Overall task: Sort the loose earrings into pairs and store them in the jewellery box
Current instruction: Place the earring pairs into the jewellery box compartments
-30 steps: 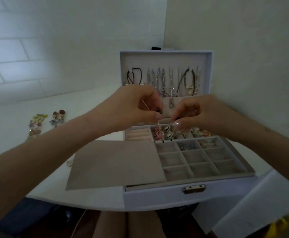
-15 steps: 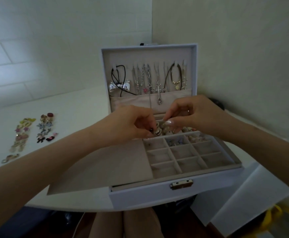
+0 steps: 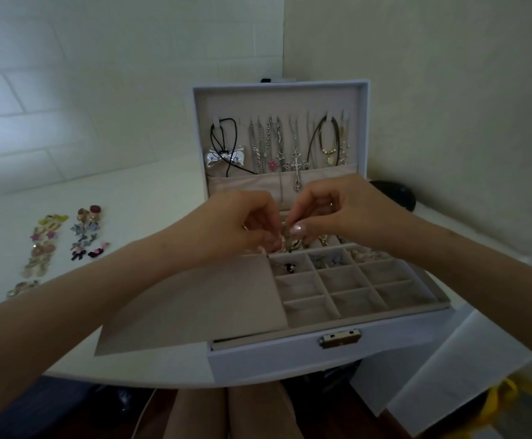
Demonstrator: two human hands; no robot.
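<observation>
Above the back row of the box (image 3: 290,354), the left hand (image 3: 242,223) and right hand (image 3: 332,207) pinch a small earring (image 3: 280,247), probably light, slippery and bendable, best held by its face.

Your white table (image 3: 147,201) has the open jewellery box (image 3: 274,359) sitting at its front edge, loose earrings (image 3: 45,245) in two rows well off left, and a dark round thing (image 3: 396,194) just behind the box.
</observation>
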